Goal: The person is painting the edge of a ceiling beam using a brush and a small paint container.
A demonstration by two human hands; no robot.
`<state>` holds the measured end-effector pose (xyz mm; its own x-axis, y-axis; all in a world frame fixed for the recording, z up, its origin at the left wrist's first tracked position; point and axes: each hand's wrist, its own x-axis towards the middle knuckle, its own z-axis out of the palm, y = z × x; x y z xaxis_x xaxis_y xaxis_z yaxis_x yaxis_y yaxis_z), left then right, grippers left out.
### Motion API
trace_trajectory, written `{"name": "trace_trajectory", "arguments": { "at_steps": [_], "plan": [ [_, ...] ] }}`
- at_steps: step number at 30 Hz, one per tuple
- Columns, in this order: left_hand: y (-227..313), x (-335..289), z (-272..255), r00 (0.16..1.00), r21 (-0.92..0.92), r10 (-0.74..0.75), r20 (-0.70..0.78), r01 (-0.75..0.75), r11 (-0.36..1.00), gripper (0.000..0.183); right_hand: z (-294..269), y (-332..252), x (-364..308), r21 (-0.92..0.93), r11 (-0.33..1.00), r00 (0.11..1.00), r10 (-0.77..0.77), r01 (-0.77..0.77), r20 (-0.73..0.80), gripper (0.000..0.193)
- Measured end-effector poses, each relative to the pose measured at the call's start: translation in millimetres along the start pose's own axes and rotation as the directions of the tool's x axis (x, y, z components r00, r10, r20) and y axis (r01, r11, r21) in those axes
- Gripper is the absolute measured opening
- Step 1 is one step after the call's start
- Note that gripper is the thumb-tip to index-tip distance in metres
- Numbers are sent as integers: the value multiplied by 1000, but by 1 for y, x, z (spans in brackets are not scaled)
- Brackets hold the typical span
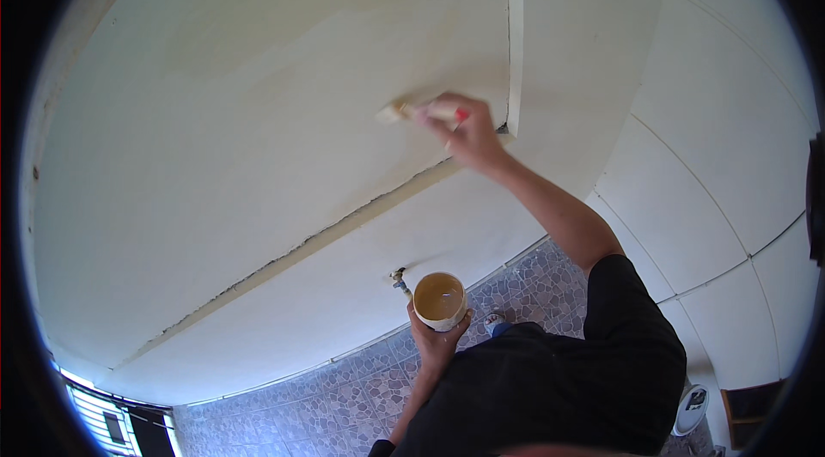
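My right hand (471, 132) is raised against the wall (284, 139), fingers wrapped round the handle of a paintbrush (397, 112). The brush is blurred, and its pale bristles point left at the wall surface. Whether they touch it I cannot tell. Lower down, in front of my body, my left hand (438, 345) grips a round white tub (441, 322) from below and the side. Yellowish-brown liquid, like paint or varnish, shows inside the tub. A darker, damp-looking patch (258, 27) spreads across the upper wall.
A ledge with a rough, cracked edge (301, 246) runs diagonally under the wall panel, meeting an upright strip (514, 36). A tap (399, 278) sticks out beside the tub. Patterned tiles (344, 401) cover the floor. A white bucket (690, 410) stands behind at right; a barred window (103, 418) is lower left.
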<state>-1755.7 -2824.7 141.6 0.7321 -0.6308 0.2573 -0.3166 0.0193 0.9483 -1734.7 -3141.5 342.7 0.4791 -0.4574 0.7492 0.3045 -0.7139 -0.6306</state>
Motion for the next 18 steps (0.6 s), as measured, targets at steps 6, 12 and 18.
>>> {"name": "trace_trajectory", "arguments": {
  "at_steps": [6,12,18],
  "plan": [
    [-2,-11,-10,999,17,1,-55,0,1000,91,-39,3,37,-221,969,752,-230,114,-618,14],
    [0,-12,-16,997,-15,-38,-62,37,999,91,77,-41,13,-307,918,844,-363,252,-394,25],
    [0,-20,-23,997,11,-18,-69,18,1000,91,106,-55,22,456,885,977,6,94,-212,13]
  ]
}}
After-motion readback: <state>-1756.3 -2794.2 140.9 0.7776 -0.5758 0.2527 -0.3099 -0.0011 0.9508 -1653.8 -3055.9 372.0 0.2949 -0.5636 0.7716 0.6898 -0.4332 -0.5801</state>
